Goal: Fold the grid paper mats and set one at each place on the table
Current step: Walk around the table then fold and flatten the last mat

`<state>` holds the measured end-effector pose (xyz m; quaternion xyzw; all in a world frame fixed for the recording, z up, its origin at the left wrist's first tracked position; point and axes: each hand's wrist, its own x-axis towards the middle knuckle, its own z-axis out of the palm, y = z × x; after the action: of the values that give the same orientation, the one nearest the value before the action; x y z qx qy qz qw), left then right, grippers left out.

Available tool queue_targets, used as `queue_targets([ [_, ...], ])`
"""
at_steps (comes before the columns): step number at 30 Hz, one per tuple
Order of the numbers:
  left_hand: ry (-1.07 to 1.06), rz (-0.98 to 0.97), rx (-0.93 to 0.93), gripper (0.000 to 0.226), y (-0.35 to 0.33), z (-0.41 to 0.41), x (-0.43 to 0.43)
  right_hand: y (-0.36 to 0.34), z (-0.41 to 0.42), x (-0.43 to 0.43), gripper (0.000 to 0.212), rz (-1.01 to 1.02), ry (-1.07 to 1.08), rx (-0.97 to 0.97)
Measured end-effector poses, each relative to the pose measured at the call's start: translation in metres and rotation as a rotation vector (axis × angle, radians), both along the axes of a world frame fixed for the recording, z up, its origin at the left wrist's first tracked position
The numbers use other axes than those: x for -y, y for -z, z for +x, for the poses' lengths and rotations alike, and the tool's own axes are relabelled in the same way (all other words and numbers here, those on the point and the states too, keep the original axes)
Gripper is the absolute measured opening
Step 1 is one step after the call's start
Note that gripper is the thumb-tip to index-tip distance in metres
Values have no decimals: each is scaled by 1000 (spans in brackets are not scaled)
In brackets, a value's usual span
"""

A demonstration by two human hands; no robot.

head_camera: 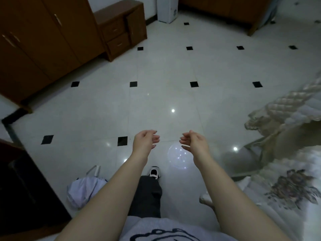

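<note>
Both of my arms reach forward over a white tiled floor. My left hand [145, 140] has loosely curled fingers, spread apart, and holds nothing. A short gap to its right, my right hand [193, 141] faces it, fingers likewise apart and empty. No grid paper mats and no table top are in view.
The glossy tile floor [165, 94] has small black inlays. Brown wardrobes [40, 40] and a drawer unit [121, 28] line the back left. A white plastic bag [83, 190] lies by my foot, dark furniture [20, 188] at the left, and ruffled bedding [286, 153] at the right.
</note>
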<state>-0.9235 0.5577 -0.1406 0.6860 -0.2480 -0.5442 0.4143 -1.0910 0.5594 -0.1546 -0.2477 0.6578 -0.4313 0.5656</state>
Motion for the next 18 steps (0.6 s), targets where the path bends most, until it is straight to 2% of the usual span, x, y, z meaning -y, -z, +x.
queue_targets([
  [11, 292, -20, 15, 21, -9, -46, 224, -10, -31, 184, 32, -22, 262, -2],
  [18, 442, -28, -25, 17, -14, -101, 329, -24, -86, 254, 32, -38, 470, -6],
])
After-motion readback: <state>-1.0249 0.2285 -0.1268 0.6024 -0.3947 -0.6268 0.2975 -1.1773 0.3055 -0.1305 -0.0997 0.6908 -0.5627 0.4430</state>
